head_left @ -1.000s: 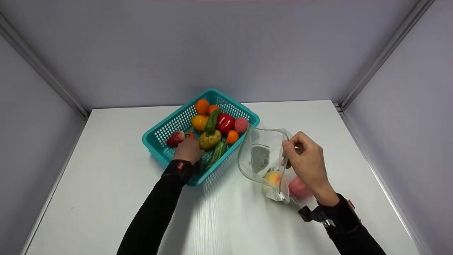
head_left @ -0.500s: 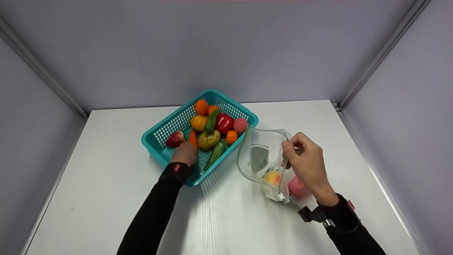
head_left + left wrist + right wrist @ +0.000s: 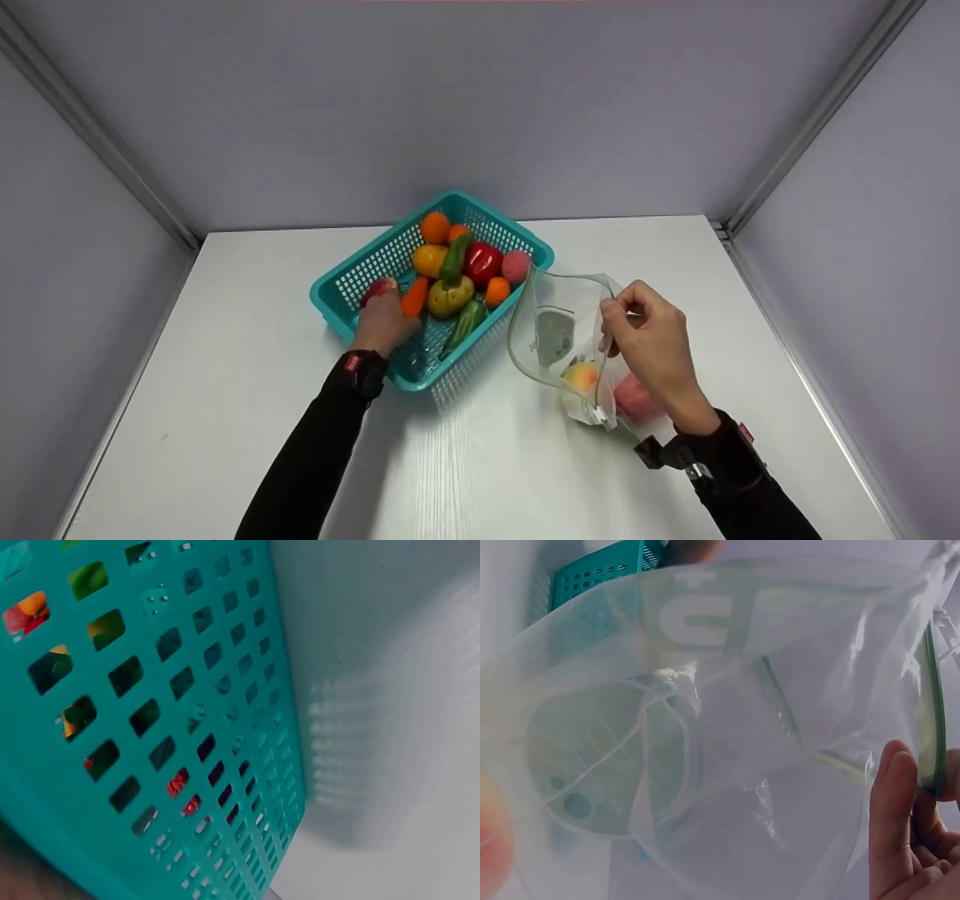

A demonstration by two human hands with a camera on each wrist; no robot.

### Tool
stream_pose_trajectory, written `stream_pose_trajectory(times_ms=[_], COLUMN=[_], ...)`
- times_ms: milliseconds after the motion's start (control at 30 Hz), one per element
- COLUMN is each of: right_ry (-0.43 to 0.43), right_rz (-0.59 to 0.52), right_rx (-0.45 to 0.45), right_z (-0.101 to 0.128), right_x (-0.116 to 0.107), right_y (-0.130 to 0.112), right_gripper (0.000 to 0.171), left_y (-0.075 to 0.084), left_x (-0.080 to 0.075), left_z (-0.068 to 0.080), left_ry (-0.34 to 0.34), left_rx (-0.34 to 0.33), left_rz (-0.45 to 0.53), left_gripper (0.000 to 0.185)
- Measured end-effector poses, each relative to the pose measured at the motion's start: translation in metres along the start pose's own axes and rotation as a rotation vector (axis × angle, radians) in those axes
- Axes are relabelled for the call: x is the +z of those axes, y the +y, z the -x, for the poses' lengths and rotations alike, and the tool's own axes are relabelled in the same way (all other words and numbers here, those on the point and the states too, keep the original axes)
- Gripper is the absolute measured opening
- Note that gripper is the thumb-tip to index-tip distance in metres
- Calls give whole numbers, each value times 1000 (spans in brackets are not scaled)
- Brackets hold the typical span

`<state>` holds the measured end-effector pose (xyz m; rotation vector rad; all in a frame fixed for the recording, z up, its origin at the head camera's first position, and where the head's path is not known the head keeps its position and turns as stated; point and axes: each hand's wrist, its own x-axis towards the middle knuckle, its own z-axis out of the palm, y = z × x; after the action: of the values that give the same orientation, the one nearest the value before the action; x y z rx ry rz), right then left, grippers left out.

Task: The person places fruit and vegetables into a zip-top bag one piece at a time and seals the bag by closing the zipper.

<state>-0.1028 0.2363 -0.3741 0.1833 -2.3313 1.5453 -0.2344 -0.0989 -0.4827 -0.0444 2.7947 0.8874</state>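
A teal basket (image 3: 352,283) holds toy produce. My left hand (image 3: 381,306) reaches into its near left corner, fingers curled over a red strawberry (image 3: 380,286), with an orange carrot (image 3: 415,297) lying right beside the thumb. My right hand (image 3: 609,324) pinches the right rim of a clear zip bag (image 3: 555,330) and holds its mouth wide toward the basket. A peach (image 3: 582,374) and a pink fruit (image 3: 634,397) lie in the bag's bottom. The right wrist view shows the bag's film (image 3: 705,727) and my fingers (image 3: 892,825) on its green rim. The left wrist view shows only the basket wall (image 3: 150,727).
Also in the basket are a red pepper (image 3: 481,262), a yellow potato (image 3: 450,295), green peppers (image 3: 465,321), oranges (image 3: 435,226) and a pink ball (image 3: 514,265). The white table (image 3: 247,390) is walled by grey panels on three sides.
My left hand moved left off the carrot, which now lies tilted against the potato, and settled on the strawberry. The right hand and bag stayed put.
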Motion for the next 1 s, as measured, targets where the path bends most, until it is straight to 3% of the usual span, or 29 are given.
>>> stream_pose_trajectory(times_ms=[167,367,567,833,1000], right_ry=[-1,-3,-7,-5,-3], right_rz=[4,5,5,8,-3], right_rx=[-5,-3,-6,0,-4], right_z=[-1,-1,-2,-3,-4], right_x=[0,0,1,2,2], right_y=[2,3,2,1,1], right_gripper=[20,20,20,20,20], left_y=[0,-2,1,25,44], left_x=[-13,-33,-42,-46,-49], left_z=[5,17,39,76,102], left_ry=[40,49,156,211,153], left_rx=[2,-1,62,191,227], left_rz=[83,153,187,291,371], left_gripper=[33,46,47,49,51])
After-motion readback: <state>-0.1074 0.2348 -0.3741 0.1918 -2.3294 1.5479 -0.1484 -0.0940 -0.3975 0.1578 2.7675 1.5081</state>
